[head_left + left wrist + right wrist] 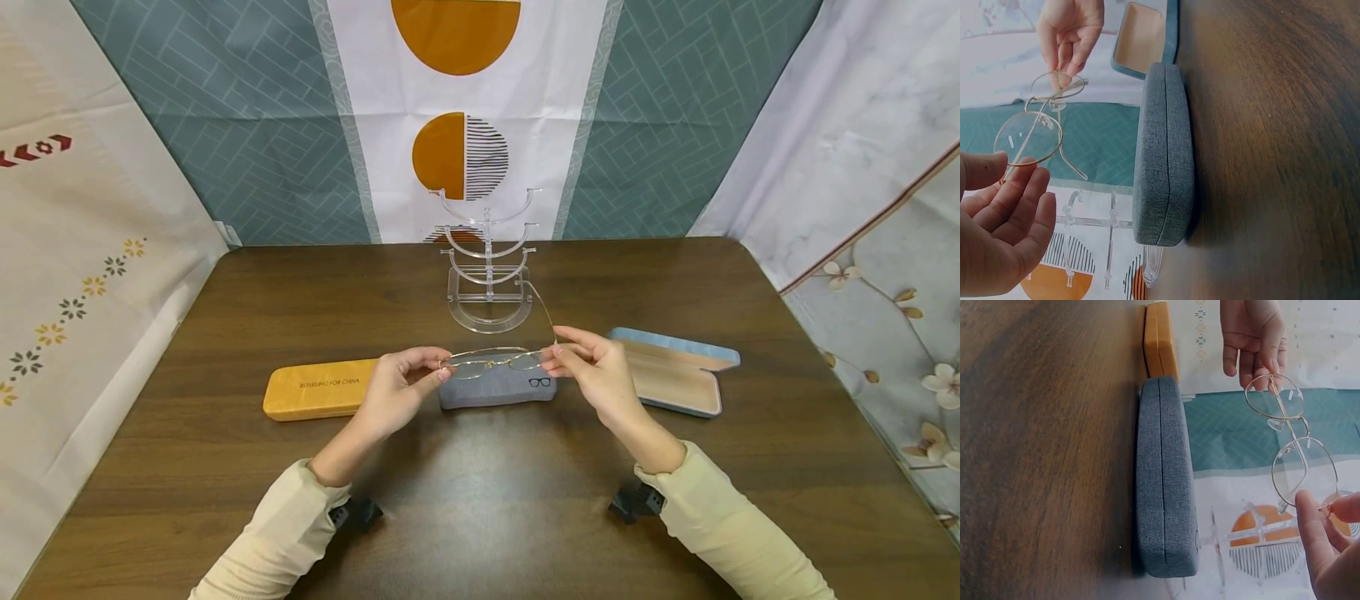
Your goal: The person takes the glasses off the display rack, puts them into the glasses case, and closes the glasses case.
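Note:
A pair of eyeglasses (489, 363) with thin gold rims and clear lenses hangs above the closed grey-blue case (498, 395). My left hand (399, 385) pinches the left end of the frame between thumb and fingers. At the other end, my right hand (596, 371) holds the frame by the hinge. One temple (542, 305) stretches away toward the back, while the other lies folded behind the lenses. Both wrist views show the glasses (1029, 139) apart from the grey-blue case (1166, 475) and off the table.
A yellow glasses case (318, 392), closed, lies at the left. On the right, a light blue case (675, 387) stands open with a beige lining. A clear tiered display stand (489, 287) is behind the glasses, near the patterned cloth backdrop (285, 142).

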`<move>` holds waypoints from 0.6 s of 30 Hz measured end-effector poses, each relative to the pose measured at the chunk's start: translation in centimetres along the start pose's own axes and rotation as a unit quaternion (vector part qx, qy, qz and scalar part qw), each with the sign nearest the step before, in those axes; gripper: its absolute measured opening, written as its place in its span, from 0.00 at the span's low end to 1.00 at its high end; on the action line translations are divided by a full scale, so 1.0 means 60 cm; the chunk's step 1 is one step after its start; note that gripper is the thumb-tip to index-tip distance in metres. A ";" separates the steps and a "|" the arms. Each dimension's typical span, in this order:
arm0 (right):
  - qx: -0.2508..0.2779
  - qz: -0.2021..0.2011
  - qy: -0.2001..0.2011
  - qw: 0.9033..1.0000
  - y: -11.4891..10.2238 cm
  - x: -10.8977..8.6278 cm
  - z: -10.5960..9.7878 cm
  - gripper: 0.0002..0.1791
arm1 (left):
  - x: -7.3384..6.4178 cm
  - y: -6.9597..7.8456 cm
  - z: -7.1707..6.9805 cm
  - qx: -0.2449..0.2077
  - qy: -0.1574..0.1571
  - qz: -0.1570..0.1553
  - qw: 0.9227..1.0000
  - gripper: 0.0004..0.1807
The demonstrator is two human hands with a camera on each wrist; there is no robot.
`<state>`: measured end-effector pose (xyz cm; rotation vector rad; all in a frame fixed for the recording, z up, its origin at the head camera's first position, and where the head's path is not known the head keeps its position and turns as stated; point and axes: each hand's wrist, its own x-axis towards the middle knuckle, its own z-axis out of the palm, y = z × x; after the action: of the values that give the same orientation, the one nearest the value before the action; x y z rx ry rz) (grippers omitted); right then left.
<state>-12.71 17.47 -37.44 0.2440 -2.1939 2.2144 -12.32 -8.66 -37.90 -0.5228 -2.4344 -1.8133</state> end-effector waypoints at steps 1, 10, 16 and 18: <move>0.004 -0.001 0.000 1.000 0.000 0.000 0.000 0.19 | 0.000 0.000 0.000 -0.003 0.000 0.001 1.000 0.09; 0.041 -0.016 -0.008 0.999 0.003 -0.001 0.002 0.20 | 0.000 0.003 0.000 -0.008 0.003 0.002 1.000 0.09; 0.042 -0.028 -0.005 0.999 0.005 0.000 0.000 0.19 | 0.001 0.004 0.003 -0.008 0.004 -0.002 1.000 0.09; 0.047 -0.031 -0.004 0.998 0.005 -0.001 0.000 0.18 | 0.002 0.003 0.003 -0.009 0.005 -0.001 1.000 0.09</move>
<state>-12.69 17.47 -37.72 0.3197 -2.0588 2.2890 -12.33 -8.39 -37.76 -0.5100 -2.4154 -1.8347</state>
